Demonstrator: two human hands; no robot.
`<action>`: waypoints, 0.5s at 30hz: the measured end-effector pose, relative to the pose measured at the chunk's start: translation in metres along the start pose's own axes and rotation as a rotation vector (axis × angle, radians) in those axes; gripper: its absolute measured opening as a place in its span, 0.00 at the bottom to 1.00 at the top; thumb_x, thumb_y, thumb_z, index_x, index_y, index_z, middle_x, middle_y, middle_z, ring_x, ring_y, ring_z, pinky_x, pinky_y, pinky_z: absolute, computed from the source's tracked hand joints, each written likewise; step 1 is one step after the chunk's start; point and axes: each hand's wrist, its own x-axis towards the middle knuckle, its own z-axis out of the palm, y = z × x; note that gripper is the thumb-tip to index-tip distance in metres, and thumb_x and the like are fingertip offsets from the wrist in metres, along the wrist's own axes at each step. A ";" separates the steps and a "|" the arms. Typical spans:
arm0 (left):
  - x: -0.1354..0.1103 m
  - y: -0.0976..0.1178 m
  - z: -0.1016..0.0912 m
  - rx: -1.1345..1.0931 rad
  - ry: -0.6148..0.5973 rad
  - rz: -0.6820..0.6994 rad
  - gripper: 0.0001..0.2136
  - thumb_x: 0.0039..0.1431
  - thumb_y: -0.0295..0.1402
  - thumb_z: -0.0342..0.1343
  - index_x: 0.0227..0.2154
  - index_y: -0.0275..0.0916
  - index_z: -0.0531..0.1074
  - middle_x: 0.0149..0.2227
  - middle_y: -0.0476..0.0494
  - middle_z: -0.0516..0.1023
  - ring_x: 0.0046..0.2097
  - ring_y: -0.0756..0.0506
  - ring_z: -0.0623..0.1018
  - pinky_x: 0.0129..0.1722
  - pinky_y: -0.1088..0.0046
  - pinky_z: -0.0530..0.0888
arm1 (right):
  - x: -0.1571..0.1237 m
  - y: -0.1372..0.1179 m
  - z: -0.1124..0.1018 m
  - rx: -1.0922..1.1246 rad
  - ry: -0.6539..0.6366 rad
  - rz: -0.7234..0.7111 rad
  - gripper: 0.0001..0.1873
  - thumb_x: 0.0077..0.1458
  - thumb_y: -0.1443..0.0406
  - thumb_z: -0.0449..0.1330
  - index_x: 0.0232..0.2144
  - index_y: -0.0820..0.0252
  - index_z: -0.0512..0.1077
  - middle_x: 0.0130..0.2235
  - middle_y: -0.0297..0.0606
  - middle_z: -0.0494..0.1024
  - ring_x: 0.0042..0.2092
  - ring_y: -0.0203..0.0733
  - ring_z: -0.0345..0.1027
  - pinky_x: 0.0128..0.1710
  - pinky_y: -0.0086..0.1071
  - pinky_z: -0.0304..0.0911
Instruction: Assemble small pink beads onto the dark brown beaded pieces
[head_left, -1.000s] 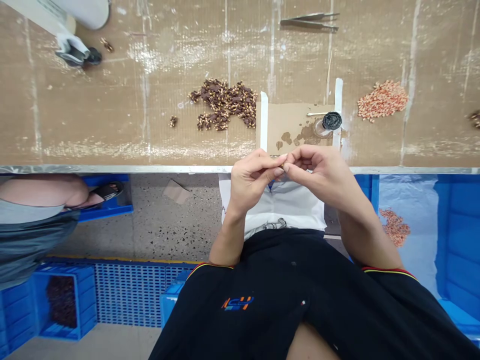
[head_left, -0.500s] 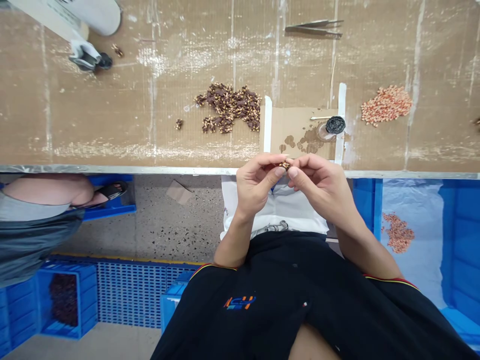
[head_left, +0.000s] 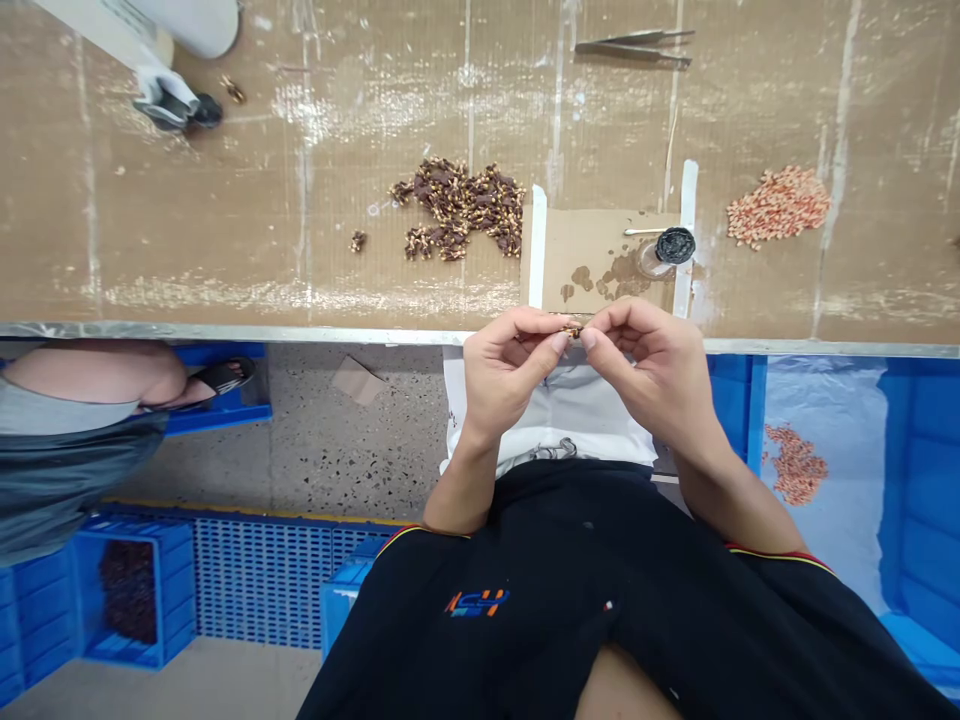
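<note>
Between my fingertips, just in front of the table edge, is a small brown-and-gold piece (head_left: 574, 331). My left hand (head_left: 506, 365) pinches it from the left with thumb and forefinger. From the right, the thumb and forefinger of my right hand (head_left: 649, 365) close on its other end. The fingers cover much of it, so its exact kind is unclear. Beyond my hands lies a taped cardboard sheet (head_left: 566, 240) with dark wet stains. A small clear container with a black top (head_left: 675, 245) stands on it beside a cotton swab (head_left: 643, 232).
A heap of similar brown-and-gold pieces (head_left: 465, 205) lies left of the sheet, a pile of pinkish-orange bits (head_left: 780, 205) right. Tweezers (head_left: 634, 48) rest farther back. A blue bin (head_left: 911, 450) stands at my right. Another person's leg (head_left: 90, 380) is at left.
The small piece has turned slightly between my fingertips. My hands have shifted a little apart, and the camera view has moved slightly.
</note>
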 end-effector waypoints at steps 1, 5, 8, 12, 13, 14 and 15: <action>0.000 -0.001 0.000 -0.012 -0.002 0.007 0.09 0.62 0.41 0.74 0.36 0.42 0.86 0.35 0.46 0.88 0.33 0.51 0.85 0.33 0.77 0.83 | 0.001 0.000 0.000 0.004 -0.006 0.004 0.17 0.63 0.52 0.72 0.30 0.53 0.73 0.27 0.31 0.79 0.27 0.36 0.70 0.28 0.32 0.69; 0.001 -0.003 0.001 -0.045 0.004 0.011 0.09 0.61 0.41 0.75 0.35 0.42 0.85 0.33 0.47 0.85 0.32 0.53 0.83 0.34 0.77 0.82 | 0.003 -0.002 0.001 0.037 -0.031 0.030 0.18 0.61 0.53 0.73 0.30 0.54 0.73 0.26 0.30 0.76 0.26 0.35 0.68 0.27 0.31 0.67; 0.003 -0.005 0.002 -0.062 0.030 0.010 0.10 0.60 0.42 0.76 0.33 0.42 0.85 0.31 0.48 0.84 0.33 0.53 0.83 0.35 0.78 0.82 | 0.004 -0.004 0.001 0.060 -0.031 0.033 0.18 0.61 0.52 0.74 0.29 0.54 0.73 0.25 0.29 0.75 0.26 0.34 0.67 0.28 0.31 0.67; 0.005 -0.004 0.000 -0.064 0.010 -0.049 0.12 0.59 0.45 0.76 0.33 0.42 0.85 0.32 0.47 0.85 0.31 0.53 0.82 0.33 0.78 0.81 | 0.007 -0.002 0.001 0.100 -0.034 0.065 0.21 0.60 0.48 0.74 0.29 0.54 0.73 0.25 0.30 0.74 0.26 0.34 0.67 0.27 0.30 0.67; 0.005 -0.004 -0.001 -0.057 0.004 -0.069 0.13 0.59 0.45 0.76 0.34 0.42 0.85 0.32 0.47 0.85 0.30 0.53 0.81 0.32 0.78 0.80 | 0.007 -0.001 0.001 0.109 -0.037 0.080 0.22 0.59 0.47 0.74 0.29 0.55 0.73 0.25 0.30 0.74 0.26 0.35 0.67 0.27 0.30 0.67; 0.005 -0.003 -0.002 -0.051 0.000 -0.083 0.13 0.58 0.45 0.76 0.34 0.42 0.85 0.32 0.47 0.85 0.30 0.53 0.81 0.31 0.78 0.80 | 0.007 0.000 0.001 0.115 -0.040 0.097 0.23 0.58 0.46 0.74 0.29 0.55 0.73 0.25 0.30 0.75 0.26 0.35 0.67 0.26 0.30 0.66; 0.005 -0.002 -0.003 -0.046 -0.003 -0.089 0.13 0.58 0.45 0.77 0.34 0.42 0.85 0.32 0.47 0.85 0.29 0.53 0.81 0.30 0.78 0.79 | 0.008 0.001 0.001 0.117 -0.045 0.115 0.23 0.57 0.46 0.75 0.29 0.55 0.73 0.25 0.30 0.75 0.26 0.35 0.68 0.26 0.30 0.66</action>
